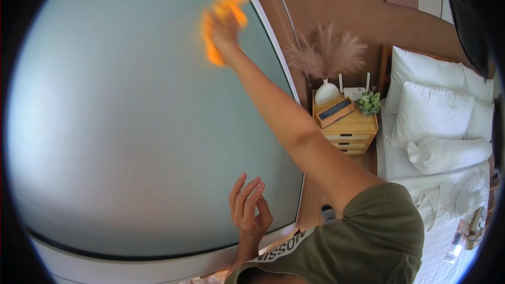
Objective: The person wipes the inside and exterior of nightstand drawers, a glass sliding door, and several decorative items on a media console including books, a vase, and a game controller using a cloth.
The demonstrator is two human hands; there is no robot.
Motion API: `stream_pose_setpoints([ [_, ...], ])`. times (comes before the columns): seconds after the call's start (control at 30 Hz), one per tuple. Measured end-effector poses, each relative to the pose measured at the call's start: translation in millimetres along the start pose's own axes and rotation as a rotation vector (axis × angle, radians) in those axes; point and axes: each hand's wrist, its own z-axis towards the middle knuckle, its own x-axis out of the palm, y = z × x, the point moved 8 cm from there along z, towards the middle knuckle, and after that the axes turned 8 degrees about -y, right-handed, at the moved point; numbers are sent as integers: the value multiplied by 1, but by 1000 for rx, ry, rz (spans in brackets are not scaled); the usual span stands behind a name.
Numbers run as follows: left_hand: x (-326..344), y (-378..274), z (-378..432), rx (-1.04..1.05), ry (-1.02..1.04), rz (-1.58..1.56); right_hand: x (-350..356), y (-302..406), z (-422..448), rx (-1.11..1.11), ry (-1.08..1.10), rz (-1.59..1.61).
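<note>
A large frosted glass panel (pixel 150 126) in a white frame (pixel 272 35) fills the left and middle of the view. At the end of my outstretched arm, my right hand (pixel 225 29) presses an orange cloth (pixel 215 53) to the panel's upper right part, close to the frame. Both hand and cloth are blurred. Lower down, my left hand (pixel 250 207) is raised before the panel, fingers apart and slightly bent, holding nothing. Whether its fingertips touch the glass I cannot tell.
Right of the panel stands a wooden nightstand (pixel 351 124) with a white vase (pixel 326 92) of pampas grass, a white router (pixel 354 93), a wooden box (pixel 335 112) and a potted plant (pixel 369 103). Beyond it is a bed with white pillows (pixel 434 112). A tray (pixel 475 225) lies on the bed.
</note>
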Motion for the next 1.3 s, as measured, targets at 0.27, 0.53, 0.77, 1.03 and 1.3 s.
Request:
stream_pose_setpoints([
  [0.27,35,24,4,-79,20,-48,70,158,-3,-786,147,78],
  [0.53,52,24,-26,-148,114,-142,-216,-310,-2,443,-287,-104],
  [0.77,22,8,-39,-93,156,-223,-294,-325,-351,1169,-618,-49],
  [1.03,-64,-41,-72,153,117,-663,-143,-77,-354,403,77,-412],
  [1.3,-149,-76,-94,310,42,-1026,-93,79,-436,-150,429,-257],
])
